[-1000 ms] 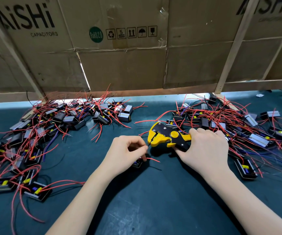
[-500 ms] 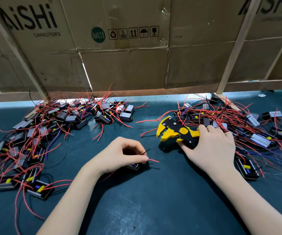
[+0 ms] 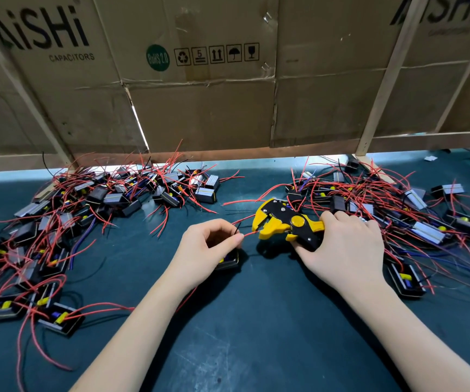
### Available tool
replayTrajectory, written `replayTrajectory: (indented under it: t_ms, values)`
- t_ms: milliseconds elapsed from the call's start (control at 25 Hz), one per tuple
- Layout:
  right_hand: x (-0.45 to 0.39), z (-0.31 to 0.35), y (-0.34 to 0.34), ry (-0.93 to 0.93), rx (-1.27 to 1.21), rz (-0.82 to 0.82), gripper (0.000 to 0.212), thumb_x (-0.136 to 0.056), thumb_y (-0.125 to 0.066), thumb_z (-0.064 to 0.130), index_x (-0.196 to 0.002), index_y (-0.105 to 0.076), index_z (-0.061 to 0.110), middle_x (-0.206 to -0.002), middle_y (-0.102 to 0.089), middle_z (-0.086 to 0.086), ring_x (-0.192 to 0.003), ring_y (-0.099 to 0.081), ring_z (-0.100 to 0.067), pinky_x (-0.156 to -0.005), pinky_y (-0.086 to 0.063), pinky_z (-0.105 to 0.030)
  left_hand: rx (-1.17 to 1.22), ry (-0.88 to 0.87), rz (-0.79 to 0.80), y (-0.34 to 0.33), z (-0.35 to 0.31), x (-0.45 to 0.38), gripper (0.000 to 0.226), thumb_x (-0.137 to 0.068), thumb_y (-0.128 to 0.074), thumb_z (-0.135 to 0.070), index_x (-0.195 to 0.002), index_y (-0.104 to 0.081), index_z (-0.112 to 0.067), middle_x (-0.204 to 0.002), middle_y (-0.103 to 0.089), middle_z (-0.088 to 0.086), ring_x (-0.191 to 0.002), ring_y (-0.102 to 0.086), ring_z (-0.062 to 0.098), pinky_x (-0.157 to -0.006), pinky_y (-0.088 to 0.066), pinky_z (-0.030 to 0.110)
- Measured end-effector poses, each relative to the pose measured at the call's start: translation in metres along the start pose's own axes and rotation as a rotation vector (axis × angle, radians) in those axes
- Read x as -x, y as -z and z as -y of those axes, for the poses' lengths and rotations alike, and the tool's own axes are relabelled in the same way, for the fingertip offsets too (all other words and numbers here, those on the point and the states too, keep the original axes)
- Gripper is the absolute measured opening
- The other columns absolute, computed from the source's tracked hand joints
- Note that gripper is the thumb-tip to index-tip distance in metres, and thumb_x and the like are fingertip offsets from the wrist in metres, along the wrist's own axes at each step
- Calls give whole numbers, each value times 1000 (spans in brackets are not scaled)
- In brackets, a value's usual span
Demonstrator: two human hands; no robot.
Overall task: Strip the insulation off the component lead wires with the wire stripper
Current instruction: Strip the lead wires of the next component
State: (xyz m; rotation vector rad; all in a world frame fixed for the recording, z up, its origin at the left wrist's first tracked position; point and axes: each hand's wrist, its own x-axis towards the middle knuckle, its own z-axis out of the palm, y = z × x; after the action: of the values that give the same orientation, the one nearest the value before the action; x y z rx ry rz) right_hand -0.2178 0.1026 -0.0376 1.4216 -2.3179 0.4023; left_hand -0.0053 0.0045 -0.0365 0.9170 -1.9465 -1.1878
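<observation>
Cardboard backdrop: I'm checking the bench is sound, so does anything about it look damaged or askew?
Yes. The cardboard wall behind the bench has a torn, slanted seam left of centre, with light showing through the gap. Its panels are creased and sit unevenly.

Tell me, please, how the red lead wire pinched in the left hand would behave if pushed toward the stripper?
The red lead wire looks thin and curved, so it would probably bend rather than push straight. The left hand pinches it close to its tip, likely to keep it steady near the wire stripper.

Yellow-black wire stripper point(image 3: 287, 224) jaws open, red lead wire point(image 3: 249, 234) at mouth.
</observation>
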Motion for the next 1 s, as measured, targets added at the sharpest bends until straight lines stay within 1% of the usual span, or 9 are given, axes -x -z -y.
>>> replayTrajectory:
  t_ms: [120, 320, 480, 640, 720, 760, 840, 920, 1000]
  values:
    - [0, 0, 1, 3, 4, 16, 55, -67, -67, 68, -72, -48, 17, -74, -61, -4, -76, -62, -30, -74, -35, -38, 3, 12, -27, -2, 1, 0, 12, -89, -70, -19, -78, -69, -14, -77, -72, 7, -67, -59, 10, -68, -47, 22]
    - [0, 0, 4, 7, -10, 16, 57, -69, -64, 71, -64, -45, 18, -65, -57, -1, -68, -62, -30, -68, -27, -35, 1, 6, -11, -3, 1, 1, 13, -89, -71, -20, -77, -68, -16, -74, -71, 0, -65, -58, 5, -62, -44, 14]
    - [-2, 0, 5, -22, 4, 67, 55, -71, -55, 77, -66, -46, 23, -68, -58, 3, -76, -64, -26, -65, -28, -31, 1, -1, 7, -3, 0, 1, 12, -88, -72, -19, -77, -69, -16, -74, -72, -2, -62, -58, 3, -56, -41, 10]
    - [-4, 0, 6, -94, 18, 110, 64, -68, -46, 87, -69, -56, 24, -71, -60, 3, -77, -65, -25, -58, -32, -27, 23, 18, 20, -4, -1, 1, 10, -86, -74, -18, -78, -70, -13, -75, -72, 6, -66, -60, 9, -61, -48, 16]
    - [-4, 0, 6, -106, 16, 84, 65, -68, -46, 87, -66, -53, 22, -70, -60, 3, -76, -65, -25, -56, -32, -26, -6, 3, 17, -2, -2, 2, 11, -85, -75, -20, -77, -70, -15, -74, -71, 4, -65, -59, 9, -65, -48, 21]
    - [-4, 0, 6, -99, -1, 58, 64, -69, -48, 86, -66, -52, 22, -71, -61, 2, -76, -65, -27, -58, -33, -27, -31, -18, 11, -1, -4, 2, 11, -85, -75, -22, -77, -70, -17, -74, -70, -1, -64, -58, 7, -66, -47, 21]
    - [-3, -1, 5, -73, -41, -2, 59, -70, -55, 79, -75, -55, 20, -78, -64, -1, -82, -64, -29, -69, -36, -34, -147, -77, -1, 7, -7, 4, 13, -80, -79, -31, -80, -68, -24, -77, -66, -12, -61, -51, 4, -64, -43, 16]
    - [-2, -6, 5, -73, -46, -37, 62, -70, -58, 74, -84, -58, 14, -83, -64, -5, -86, -63, -31, -75, -35, -38, -303, -114, 67, 17, -9, 6, 27, -72, -84, -39, -87, -65, -28, -82, -63, -13, -59, -43, 4, -59, -39, 14]
    - [-2, -11, 6, -111, -77, -61, 61, -70, -58, 72, -81, -57, 13, -80, -62, -6, -84, -63, -32, -73, -34, -39, -447, -118, 172, 21, -9, 7, 33, -68, -86, -41, -88, -63, -28, -79, -59, -10, -58, -43, 4, -57, -36, 14]
